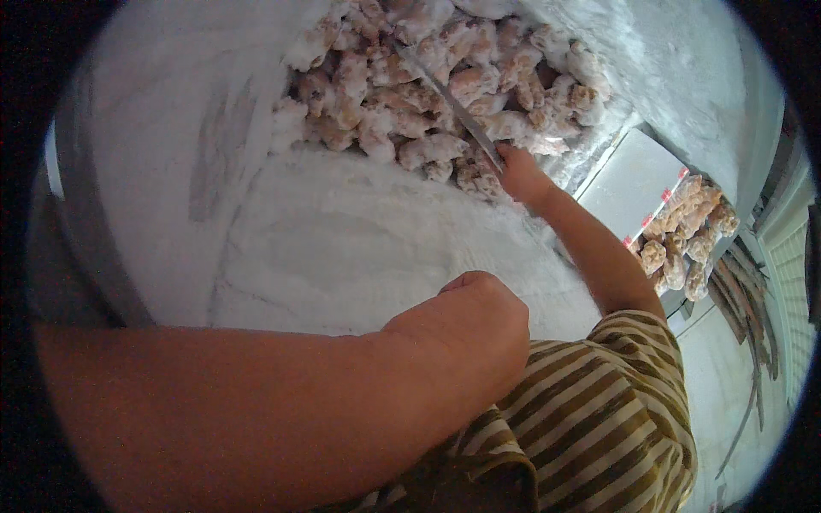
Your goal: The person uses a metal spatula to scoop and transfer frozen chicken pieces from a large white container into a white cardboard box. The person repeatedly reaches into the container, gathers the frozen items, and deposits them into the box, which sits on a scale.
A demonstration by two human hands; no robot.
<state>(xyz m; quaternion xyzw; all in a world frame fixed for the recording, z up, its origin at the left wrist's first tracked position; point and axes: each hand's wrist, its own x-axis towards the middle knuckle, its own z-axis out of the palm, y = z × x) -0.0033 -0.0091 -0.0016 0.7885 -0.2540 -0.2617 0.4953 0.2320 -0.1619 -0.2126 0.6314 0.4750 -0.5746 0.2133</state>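
Observation:
My right hand (521,174), at the end of the arm from the striped sleeve, is closed on a long, thin metal strip or blade (465,118). The strip reaches up and to the left across a heap of knobbly, pinkish-brown pieces (410,109), which look like meat pieces under white frost or powder. The strip's far end is lost among them. Nearer the camera, my left hand (481,314) is bent inward before the striped shirt; its fingers are hidden, so I cannot tell whether it holds anything.
A whitish, frosty or powdery surface (321,237) surrounds the heap. At the right, a pale flat box or lid (632,179) with red marks lies beside more coated pieces (689,224). Beyond are dark, thin strips (744,288) and a white slatted basket or panel (792,269).

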